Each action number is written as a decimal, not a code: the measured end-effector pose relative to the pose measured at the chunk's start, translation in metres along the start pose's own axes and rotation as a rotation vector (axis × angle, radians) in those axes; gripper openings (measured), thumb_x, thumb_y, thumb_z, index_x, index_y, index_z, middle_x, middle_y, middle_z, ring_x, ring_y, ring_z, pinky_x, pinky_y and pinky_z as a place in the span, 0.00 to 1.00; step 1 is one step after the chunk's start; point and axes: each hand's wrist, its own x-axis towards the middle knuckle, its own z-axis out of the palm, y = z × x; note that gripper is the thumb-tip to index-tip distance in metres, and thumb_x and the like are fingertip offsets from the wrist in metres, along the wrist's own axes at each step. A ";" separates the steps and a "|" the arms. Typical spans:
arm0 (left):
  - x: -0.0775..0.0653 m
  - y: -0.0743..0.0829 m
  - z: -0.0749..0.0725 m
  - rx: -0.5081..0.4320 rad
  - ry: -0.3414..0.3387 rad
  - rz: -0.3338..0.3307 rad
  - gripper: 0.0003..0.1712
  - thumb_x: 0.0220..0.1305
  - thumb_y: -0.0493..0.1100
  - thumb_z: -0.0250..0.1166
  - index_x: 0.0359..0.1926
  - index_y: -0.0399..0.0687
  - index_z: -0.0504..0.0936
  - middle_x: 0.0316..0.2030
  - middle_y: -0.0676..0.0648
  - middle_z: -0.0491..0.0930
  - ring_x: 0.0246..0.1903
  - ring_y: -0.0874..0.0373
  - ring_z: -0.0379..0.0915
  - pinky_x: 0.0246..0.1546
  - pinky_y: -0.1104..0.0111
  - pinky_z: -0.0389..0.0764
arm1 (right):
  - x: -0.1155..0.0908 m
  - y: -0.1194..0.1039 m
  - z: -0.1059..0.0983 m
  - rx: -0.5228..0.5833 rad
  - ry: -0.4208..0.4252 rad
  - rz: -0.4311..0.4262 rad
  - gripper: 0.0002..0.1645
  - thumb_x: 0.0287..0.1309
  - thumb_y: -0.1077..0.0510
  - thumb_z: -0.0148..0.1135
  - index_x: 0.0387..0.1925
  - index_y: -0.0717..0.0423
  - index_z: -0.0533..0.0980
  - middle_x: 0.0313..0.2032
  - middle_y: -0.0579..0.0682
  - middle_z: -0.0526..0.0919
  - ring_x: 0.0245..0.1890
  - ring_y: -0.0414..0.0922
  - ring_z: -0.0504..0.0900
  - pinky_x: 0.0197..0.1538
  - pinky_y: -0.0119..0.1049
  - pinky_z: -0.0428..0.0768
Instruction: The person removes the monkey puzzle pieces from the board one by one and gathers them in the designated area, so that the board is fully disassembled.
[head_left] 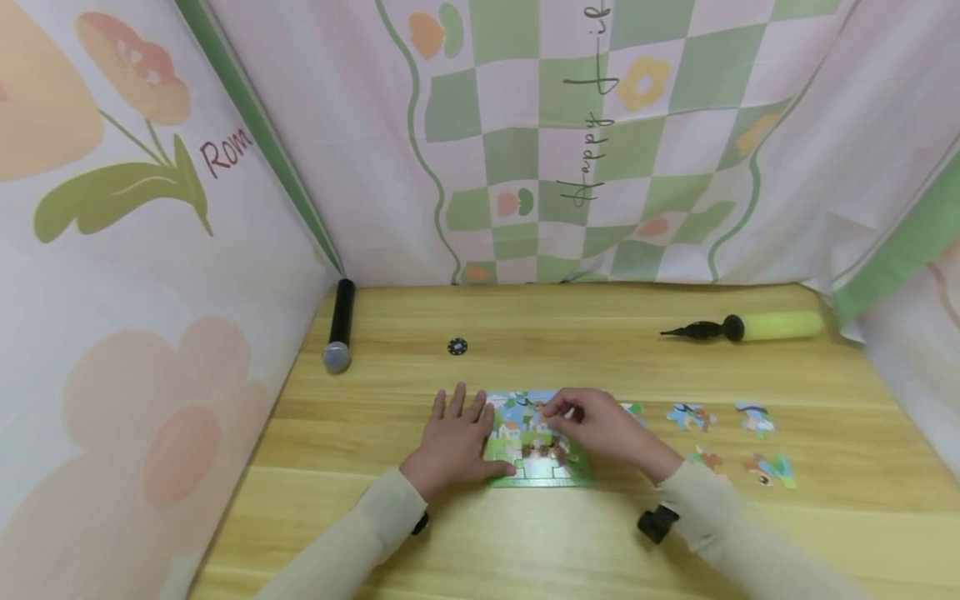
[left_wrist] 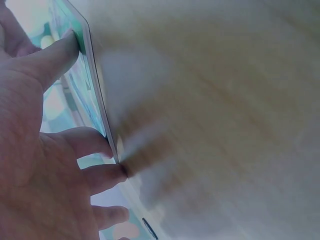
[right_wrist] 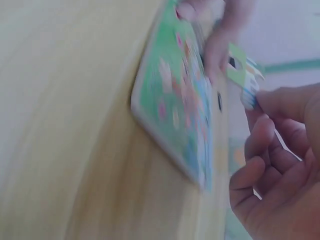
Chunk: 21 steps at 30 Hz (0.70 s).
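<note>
A puzzle board with a colourful house-and-animal picture lies on the wooden table. My left hand rests at its left side, fingers spread, the thumb on the board's lower left part. In the left wrist view, the thumb lies over the board edge and other fingertips touch the side. Above the board, my right hand pinches a puzzle piece between thumb and index finger. That piece is green and white with a dark spot; in the head view the fingers mostly hide it.
Right of the board lie several loose puzzle pieces, among them a blue-and-brown one and an orange-and-green one. Farther back are a microphone, a round black chip and a yellow hand pump. Patterned curtains stand behind.
</note>
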 end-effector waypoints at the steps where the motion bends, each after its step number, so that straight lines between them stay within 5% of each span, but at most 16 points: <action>1: 0.000 0.001 0.000 -0.003 -0.001 0.001 0.63 0.56 0.87 0.45 0.79 0.48 0.59 0.78 0.41 0.49 0.76 0.35 0.36 0.72 0.40 0.39 | -0.007 0.003 -0.008 -0.015 0.001 0.001 0.03 0.69 0.55 0.65 0.42 0.48 0.83 0.35 0.41 0.83 0.31 0.44 0.80 0.33 0.37 0.81; 11: 0.000 0.001 0.000 -0.015 -0.004 0.007 0.63 0.56 0.87 0.47 0.78 0.47 0.59 0.78 0.41 0.49 0.76 0.35 0.35 0.72 0.40 0.38 | -0.081 0.050 -0.059 -0.140 -0.001 0.005 0.03 0.67 0.57 0.66 0.41 0.50 0.83 0.34 0.39 0.83 0.30 0.37 0.78 0.32 0.33 0.79; 21: 0.001 0.000 0.005 -0.027 -0.001 0.006 0.63 0.57 0.87 0.46 0.79 0.48 0.57 0.78 0.42 0.45 0.76 0.35 0.32 0.72 0.40 0.34 | -0.091 0.057 -0.067 -0.204 -0.009 0.002 0.02 0.66 0.59 0.67 0.39 0.49 0.82 0.33 0.37 0.82 0.32 0.35 0.78 0.34 0.32 0.79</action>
